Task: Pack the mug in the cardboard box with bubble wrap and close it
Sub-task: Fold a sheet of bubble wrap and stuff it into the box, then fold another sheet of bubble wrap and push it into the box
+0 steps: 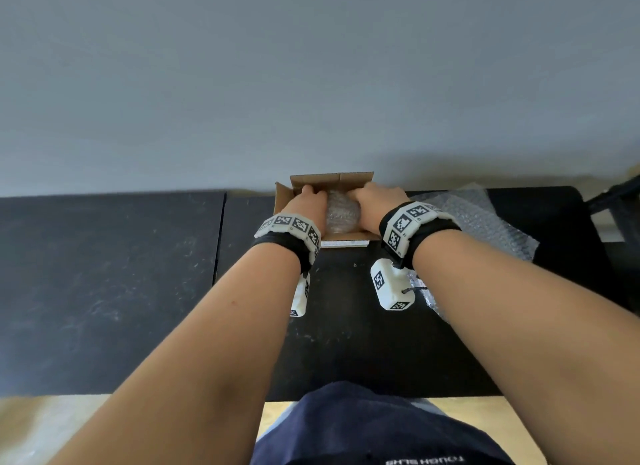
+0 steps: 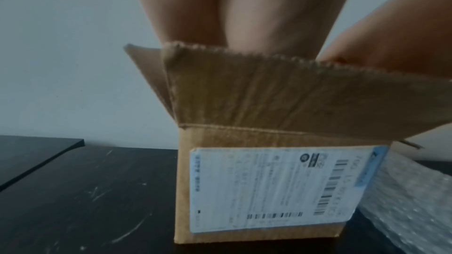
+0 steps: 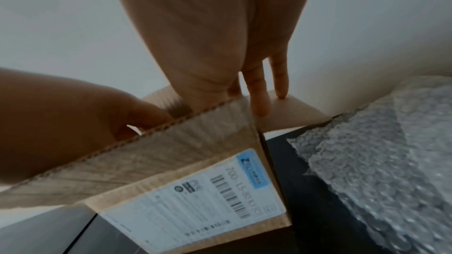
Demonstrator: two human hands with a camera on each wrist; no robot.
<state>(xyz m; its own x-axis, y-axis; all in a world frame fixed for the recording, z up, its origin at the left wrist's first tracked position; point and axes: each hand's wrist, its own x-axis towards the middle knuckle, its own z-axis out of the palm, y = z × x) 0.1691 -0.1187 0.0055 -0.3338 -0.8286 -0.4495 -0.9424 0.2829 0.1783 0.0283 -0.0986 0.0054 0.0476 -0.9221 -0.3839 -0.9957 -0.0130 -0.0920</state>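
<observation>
An open cardboard box (image 1: pixel 332 182) with a white shipping label (image 2: pixel 269 186) stands on the black table against the wall. Inside it sits the mug as a bubble-wrapped bundle (image 1: pixel 343 215). My left hand (image 1: pixel 306 197) reaches down into the box on the bundle's left side, its fingers hidden behind the near flap (image 2: pixel 293 94). On the bundle's right side my right hand (image 1: pixel 375 197) reaches in. Its fingers (image 3: pixel 259 99) are straight and lie along the right flap (image 3: pixel 298 111). The mug itself is hidden by the wrap.
A loose sheet of bubble wrap (image 1: pixel 485 222) lies on the table (image 1: pixel 104 274) just right of the box and reaches towards me under my right forearm. The grey wall rises directly behind the box. A second black tabletop adjoins on the left.
</observation>
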